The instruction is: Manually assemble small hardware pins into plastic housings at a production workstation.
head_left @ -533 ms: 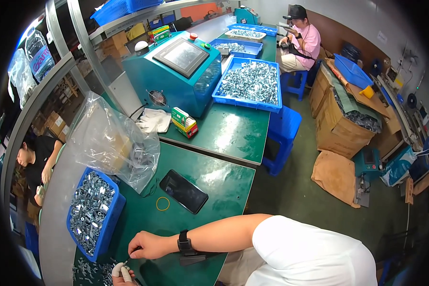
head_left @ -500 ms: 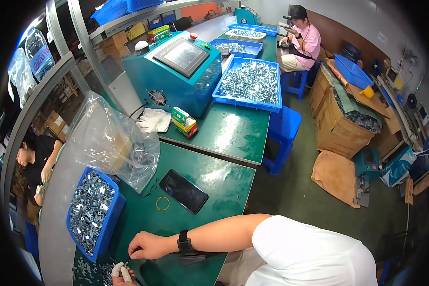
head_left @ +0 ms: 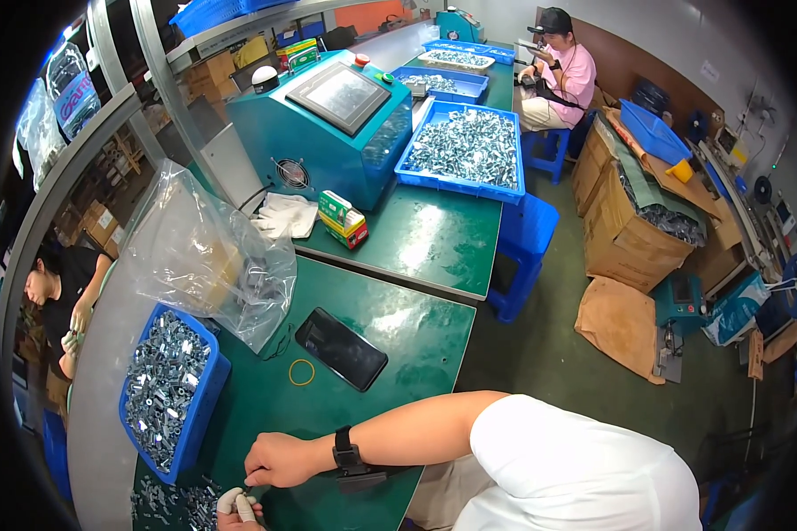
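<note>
My right hand (head_left: 280, 459), a dark band around its wrist, is closed with fingertips pinched at the lower left of the green table. Just below it, my left hand (head_left: 239, 511) wears pale covers on its fingers and is also closed in a pinch. The fingertips of both hands nearly meet; whatever lies between them is too small to make out. Loose small metal parts (head_left: 202, 503) are scattered on the table beside my left hand. Beyond them stands a blue bin (head_left: 205, 411) heaped with similar metal parts (head_left: 164, 389).
A black phone (head_left: 341, 348) and a yellow rubber band (head_left: 302, 372) lie on the table (head_left: 416, 332). Farther off are a clear plastic bag (head_left: 195, 257), white gloves (head_left: 285, 217), a small box (head_left: 343, 219), a teal machine (head_left: 328, 133) and a blue tray (head_left: 460, 188) of parts. Two people sit nearby.
Both hands have shifted slightly to the right, still close together. My left hand shows a little more of its covered fingers. The things on the table stay in place.
</note>
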Tool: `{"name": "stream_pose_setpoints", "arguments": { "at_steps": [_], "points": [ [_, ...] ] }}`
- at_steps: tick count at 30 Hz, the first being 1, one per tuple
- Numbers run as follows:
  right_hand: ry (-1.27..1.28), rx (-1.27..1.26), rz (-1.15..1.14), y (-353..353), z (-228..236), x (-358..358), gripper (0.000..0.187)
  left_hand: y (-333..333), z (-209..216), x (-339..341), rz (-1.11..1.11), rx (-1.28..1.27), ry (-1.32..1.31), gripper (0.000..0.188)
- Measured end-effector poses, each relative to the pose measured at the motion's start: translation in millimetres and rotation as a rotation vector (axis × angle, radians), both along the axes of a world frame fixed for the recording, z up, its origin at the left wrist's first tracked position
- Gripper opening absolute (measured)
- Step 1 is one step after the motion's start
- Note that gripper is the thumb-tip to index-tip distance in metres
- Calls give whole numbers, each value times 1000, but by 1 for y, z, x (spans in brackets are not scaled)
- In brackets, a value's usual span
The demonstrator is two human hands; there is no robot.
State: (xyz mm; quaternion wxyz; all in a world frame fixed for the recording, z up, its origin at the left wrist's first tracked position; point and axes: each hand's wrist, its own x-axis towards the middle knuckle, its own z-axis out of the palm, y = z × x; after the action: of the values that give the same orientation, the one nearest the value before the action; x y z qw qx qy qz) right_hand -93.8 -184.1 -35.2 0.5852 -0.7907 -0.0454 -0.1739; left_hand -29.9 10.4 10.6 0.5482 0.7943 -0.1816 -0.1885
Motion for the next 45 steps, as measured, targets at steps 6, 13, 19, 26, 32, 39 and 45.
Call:
{"name": "stream_pose_setpoints", "arguments": {
  "at_steps": [6, 13, 19, 26, 32, 39, 45],
  "points": [
    [-24, 63, -14, 3, 5, -3, 18, -9, 12, -11, 6, -95, -73, 16],
    [2, -24, -4, 1, 3, -1, 21, -7, 6, -9, -65, -67, -157, 17],
    [-49, 30, -5, 2, 9, -6, 12, -5, 7, -8, -87, -68, -222, 18],
    [-57, 103, 2, 1, 5, -5, 11, -10, 12, -11, -68, 28, -266, 18],
    [-90, 133, 7, 1, 5, -4, 12, -9, 4, -8, 6, -71, -131, 18],
    [-15, 54, 23, 0, 5, -4, 15, -5, -5, -3, -36, -80, -95, 17],
    [1, 56, 43, -2, 8, -4, 16, -8, 1, -7, -19, -39, -136, 15]
  ]
}}
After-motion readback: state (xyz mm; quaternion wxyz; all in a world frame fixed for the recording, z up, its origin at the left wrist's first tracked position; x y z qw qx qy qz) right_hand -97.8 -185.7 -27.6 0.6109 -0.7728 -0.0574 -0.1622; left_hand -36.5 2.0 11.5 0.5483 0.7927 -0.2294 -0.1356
